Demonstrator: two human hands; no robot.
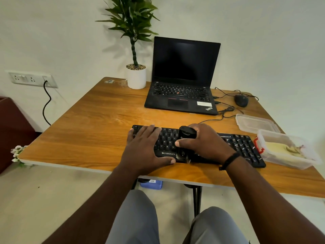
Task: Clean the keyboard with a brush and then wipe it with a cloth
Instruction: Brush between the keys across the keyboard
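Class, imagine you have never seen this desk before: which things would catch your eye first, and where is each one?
Two hands sit on a black keyboard at the table's near edge: the left hand lies flat on the keys, while the right hand closes around a black brush at the middle. Behind stands an open laptop with a dark screen, a potted plant to its left.
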